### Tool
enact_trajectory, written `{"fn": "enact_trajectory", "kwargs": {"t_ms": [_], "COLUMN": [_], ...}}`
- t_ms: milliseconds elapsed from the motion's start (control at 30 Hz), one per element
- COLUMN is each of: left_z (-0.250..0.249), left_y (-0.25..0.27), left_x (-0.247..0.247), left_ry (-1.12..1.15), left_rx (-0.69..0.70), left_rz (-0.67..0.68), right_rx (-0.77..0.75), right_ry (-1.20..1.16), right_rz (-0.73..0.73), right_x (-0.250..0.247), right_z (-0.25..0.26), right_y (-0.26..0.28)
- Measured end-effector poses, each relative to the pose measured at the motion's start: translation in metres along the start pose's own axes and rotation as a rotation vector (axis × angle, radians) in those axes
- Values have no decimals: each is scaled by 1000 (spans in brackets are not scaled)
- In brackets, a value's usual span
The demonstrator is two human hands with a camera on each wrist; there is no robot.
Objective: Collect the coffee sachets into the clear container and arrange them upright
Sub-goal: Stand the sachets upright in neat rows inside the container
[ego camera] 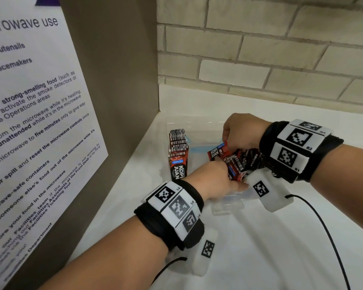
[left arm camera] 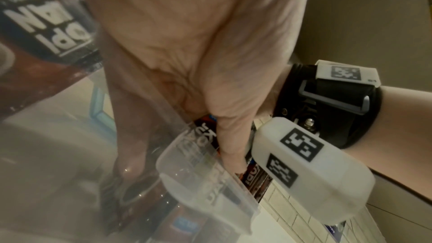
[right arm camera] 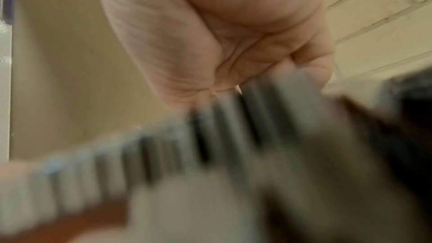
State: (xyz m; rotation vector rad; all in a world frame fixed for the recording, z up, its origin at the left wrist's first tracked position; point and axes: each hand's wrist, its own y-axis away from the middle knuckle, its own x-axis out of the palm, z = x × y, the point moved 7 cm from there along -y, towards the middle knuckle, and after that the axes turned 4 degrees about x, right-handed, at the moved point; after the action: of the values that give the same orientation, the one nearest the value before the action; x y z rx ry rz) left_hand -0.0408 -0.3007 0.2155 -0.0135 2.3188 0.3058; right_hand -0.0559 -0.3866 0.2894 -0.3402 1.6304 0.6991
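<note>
Clear container [ego camera: 197, 124]: upright sachets [ego camera: 178, 152] at left wall; loose sachet bundle [ego camera: 235, 160] grasped by right hand [ego camera: 242, 130], left hand [ego camera: 214, 181].

- A white counter [ego camera: 260, 237] carries everything, spreading beneath both hands.
- The clear container [ego camera: 199, 122] sits directly on it, under the hands' fingers.

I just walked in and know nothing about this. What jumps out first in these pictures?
Two hands meet over a clear container on the white counter, the left hand and right hand gripping a jumbled bundle of red-and-black coffee sachets. A neat upright row of sachets stands at the container's left side, beside a large microwave notice.
</note>
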Motion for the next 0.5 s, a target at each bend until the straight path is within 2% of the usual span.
{"fn": "enact_trajectory", "kwargs": {"t_ms": [133,333,500], "left_z": [3,1,-6], "left_y": [-1,0,2], "left_x": [1,-1,-6], "left_ry": [18,11,47], "left_rx": [-3,-6,-17], "left_rz": [2,9,20], "right_rx": [18,-2,-58], "right_ry": [-46,-89,-88], "right_rz": [-44,-23,19], "right_x": [-9,-21,-11], "right_z": [-3,-6,2], "right_y": [0,10,16]}}
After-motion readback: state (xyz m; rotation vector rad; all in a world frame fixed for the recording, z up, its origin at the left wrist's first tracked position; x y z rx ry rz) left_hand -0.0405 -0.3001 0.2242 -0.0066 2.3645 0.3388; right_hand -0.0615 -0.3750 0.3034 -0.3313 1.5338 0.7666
